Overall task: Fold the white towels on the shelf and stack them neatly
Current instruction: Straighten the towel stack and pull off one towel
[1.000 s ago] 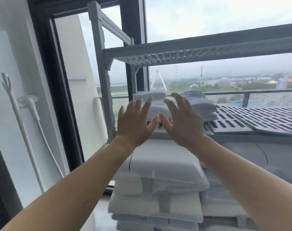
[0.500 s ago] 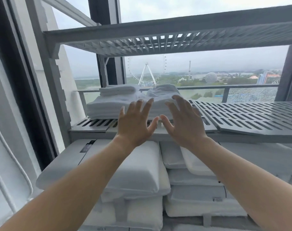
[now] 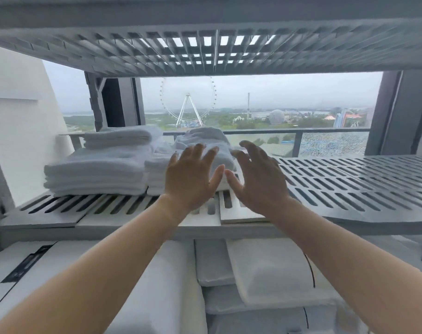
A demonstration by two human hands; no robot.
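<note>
- White cloth lies just beyond your left hand (image 3: 189,179) and right hand (image 3: 258,179); both are spread, fingers straight, holding nothing.
- Step in hand: the reach. Next, grip the rumpled towel (image 3: 204,135), beside the folded stack (image 3: 96,167) on the slatted shelf (image 3: 349,186).

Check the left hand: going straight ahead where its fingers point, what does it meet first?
Most likely the rumpled towel pile on the shelf. The left hand is open, fingers aimed forward at the pile's front. They overlap it in view, but depth is unclear, so contact cannot be told.
</note>
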